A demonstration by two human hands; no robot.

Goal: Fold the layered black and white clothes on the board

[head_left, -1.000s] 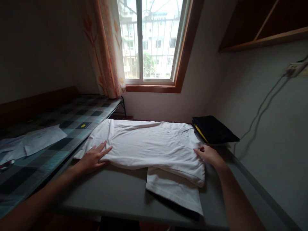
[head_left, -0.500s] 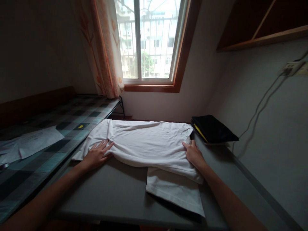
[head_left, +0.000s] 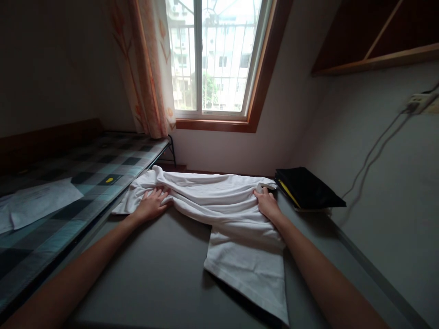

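Observation:
A white shirt (head_left: 212,194) lies across the grey table (head_left: 147,274), its body bunched into long folds between my hands. One sleeve spreads toward the table's front edge, right of the middle. My left hand (head_left: 153,203) rests on the shirt's left part with its fingers spread. On the right part, close to the collar, my right hand (head_left: 267,201) presses on the cloth; its thumb and fingers are apart, though some fingertips are hard to see.
A black folder-like item (head_left: 308,187) with a yellow edge lies at the table's back right. Left of the table stands a bed with a checked mattress (head_left: 126,171), bearing papers (head_left: 44,201). A cable (head_left: 373,148) hangs down the right wall.
Both hands have moved away from me and slightly inward, pushing the shirt's near edge toward the window. The cloth between them is more bunched, and more of the near sleeve shows.

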